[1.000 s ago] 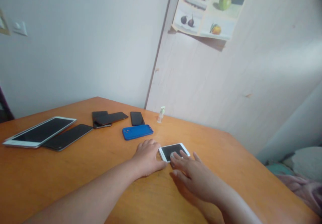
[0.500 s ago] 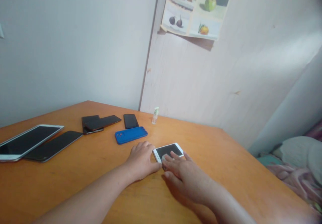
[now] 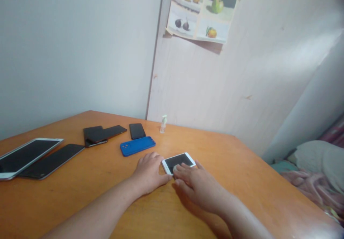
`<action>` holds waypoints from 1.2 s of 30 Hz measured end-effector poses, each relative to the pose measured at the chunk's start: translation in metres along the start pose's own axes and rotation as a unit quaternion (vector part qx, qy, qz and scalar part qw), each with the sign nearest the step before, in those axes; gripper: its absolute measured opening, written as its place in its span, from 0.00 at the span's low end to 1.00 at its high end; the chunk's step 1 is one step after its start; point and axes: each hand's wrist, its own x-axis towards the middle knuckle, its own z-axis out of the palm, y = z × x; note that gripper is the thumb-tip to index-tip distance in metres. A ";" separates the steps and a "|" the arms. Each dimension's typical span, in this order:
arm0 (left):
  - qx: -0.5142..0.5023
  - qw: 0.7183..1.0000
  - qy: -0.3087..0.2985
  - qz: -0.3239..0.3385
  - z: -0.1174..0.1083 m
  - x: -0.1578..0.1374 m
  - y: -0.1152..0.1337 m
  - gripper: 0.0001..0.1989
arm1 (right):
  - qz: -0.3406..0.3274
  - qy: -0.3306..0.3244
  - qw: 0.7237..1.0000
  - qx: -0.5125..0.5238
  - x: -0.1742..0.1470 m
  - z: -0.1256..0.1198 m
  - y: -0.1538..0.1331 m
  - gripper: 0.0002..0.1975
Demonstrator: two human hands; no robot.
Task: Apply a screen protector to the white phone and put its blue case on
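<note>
A white smartphone [image 3: 174, 161] lies face up on the orange-brown table, its dark screen partly covered by my right hand. My left hand [image 3: 149, 171] grips the phone's left end, thumb at the near corner and fingers at the far side. Over the near part of the screen, my right hand [image 3: 197, 183] presses a small whitish wad [image 3: 176, 167] under its fingertips. Most of the wad is hidden, so its material is unclear. Beyond my left hand lies a blue phone case [image 3: 138, 146].
Behind the case are a black phone [image 3: 137, 131] and a small clear spray bottle [image 3: 163, 124]. Two dark phones [image 3: 113, 133] overlap farther left. A white tablet [image 3: 29, 156] rests against a large dark device [image 3: 55, 161] at the left. Bedding [image 3: 319, 167] lies beyond the table's right edge.
My right fingers have shifted slightly over the screen and sit closer together. My left hand stays at the phone's end. The whole view has turned a little to the right.
</note>
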 end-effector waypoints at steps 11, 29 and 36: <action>0.001 1.000 0.008 0.011 0.001 0.001 -0.001 0.20 | 0.133 0.006 0.991 0.004 0.026 0.020 0.057 0.22; -0.002 1.000 0.005 0.006 0.000 0.000 0.000 0.21 | 0.151 0.000 0.988 0.016 0.032 0.020 0.064 0.26; 0.003 1.000 -0.003 0.003 -0.001 0.001 -0.002 0.21 | 0.134 -0.027 0.990 -0.017 0.007 -0.010 0.050 0.23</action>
